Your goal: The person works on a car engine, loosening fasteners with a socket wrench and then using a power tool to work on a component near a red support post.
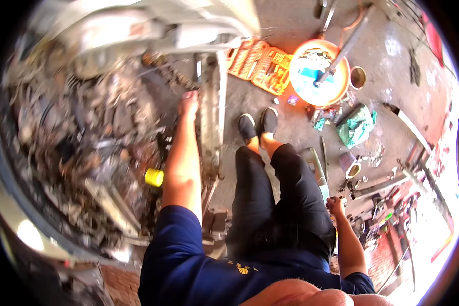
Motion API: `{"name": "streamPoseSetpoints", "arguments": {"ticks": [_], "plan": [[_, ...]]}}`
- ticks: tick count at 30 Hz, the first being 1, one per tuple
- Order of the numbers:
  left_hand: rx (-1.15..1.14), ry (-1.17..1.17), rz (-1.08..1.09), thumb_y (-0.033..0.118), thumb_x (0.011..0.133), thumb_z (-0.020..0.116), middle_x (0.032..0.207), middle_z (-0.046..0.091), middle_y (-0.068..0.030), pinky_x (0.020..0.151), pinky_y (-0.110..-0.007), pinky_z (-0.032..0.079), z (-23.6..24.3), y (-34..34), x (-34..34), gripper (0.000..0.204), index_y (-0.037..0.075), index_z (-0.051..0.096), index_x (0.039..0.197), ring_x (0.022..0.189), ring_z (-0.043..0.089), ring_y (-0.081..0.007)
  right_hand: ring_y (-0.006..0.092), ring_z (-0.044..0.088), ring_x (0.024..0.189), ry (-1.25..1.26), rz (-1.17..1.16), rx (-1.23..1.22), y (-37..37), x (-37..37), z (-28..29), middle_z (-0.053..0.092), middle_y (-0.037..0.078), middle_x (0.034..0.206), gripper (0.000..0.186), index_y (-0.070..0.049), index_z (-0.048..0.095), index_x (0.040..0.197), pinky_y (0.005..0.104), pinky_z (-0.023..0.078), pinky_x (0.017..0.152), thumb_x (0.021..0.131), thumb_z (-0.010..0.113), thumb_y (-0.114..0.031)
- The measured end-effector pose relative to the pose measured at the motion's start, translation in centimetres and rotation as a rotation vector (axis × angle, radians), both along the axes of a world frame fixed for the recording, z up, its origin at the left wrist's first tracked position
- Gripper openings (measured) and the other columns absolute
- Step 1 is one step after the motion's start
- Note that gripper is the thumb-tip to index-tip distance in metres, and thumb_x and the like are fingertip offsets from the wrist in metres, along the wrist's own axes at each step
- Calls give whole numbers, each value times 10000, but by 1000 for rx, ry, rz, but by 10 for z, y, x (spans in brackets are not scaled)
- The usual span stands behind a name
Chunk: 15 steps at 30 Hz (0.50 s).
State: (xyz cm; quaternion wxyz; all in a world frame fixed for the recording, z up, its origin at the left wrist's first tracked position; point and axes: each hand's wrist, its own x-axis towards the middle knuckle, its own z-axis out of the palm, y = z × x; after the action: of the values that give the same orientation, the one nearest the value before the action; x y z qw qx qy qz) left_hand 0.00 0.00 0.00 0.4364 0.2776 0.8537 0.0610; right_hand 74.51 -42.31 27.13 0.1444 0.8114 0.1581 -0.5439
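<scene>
- Head view, clock read from the picture's middle: the left hand [188, 104] reaches out to 11 o'clock, its fingers seemingly curled; blur hides how far, and I cannot tell whether it grips anything.
- Just at its 3 o'clock side runs a long grey metal beam [211, 109], lying toward 11 o'clock; whether the hand touches it is unclear.
- By its look, the beam should be heavy and stiff, perhaps slick with grime; its long edge seems the best place to take hold, away from sharp corners.
- The right hand [335, 205] hangs at 4 o'clock, fingers folded in; something small and pale shows at the fingertips, but I cannot tell what it is or whether it is held.
- From 8 to 10 o'clock spread dirty engine parts [112, 117], likely hard and greasy, with a bright yellow cup-shaped piece [154, 177] beside the left forearm, probably light.
- Toward 1 o'clock an orange tool case [273, 71] lies open beside an orange-rimmed basin [303, 96]; a green plastic bag [356, 127], soft-looking, sits between 2 and 3.
</scene>
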Motion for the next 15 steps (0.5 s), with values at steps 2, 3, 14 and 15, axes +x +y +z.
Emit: {"name": "streamPoseSetpoints", "arguments": {"ticks": [2,3,14,15], "plan": [[131,116,-351,447,973,617,931,754,-178,787,-501,528,-34,-2,-44,380,89,745,986,889,690,-324,303,772,735,-77,86,-14,-25,0,27,801,162,911,467,37,723,1139,429,609,745,984,677,-401],[426,287,-683,422,993,596,940,760,-147,764,-501,522,-53,50,-64,384,67,740,1024,828,657,-323,290,777,765,-21,-61,-50,14,-85,-36,793,188,908,465,39,739,1112,431,605,763,972,688,-401],[114,-489,182,402,1012,637,1459,595,-124,1034,-479,521,-258,88,-56,593,76,536,1498,1303,561,-318,429,743,1003,-1,113,10,17,-79,-120,767,251,1031,491,-36,750,1166,523,562,893,997,684,-492],[114,-464,172,398,1015,633,1448,599,-122,1027,-476,523,-263,90,-51,582,76,540,1491,1290,565,-314,429,743,1003,-16,104,0,21,-77,-125,767,251,1031,491,-36,750,1166,523,562,893,997,684,-492]]}}
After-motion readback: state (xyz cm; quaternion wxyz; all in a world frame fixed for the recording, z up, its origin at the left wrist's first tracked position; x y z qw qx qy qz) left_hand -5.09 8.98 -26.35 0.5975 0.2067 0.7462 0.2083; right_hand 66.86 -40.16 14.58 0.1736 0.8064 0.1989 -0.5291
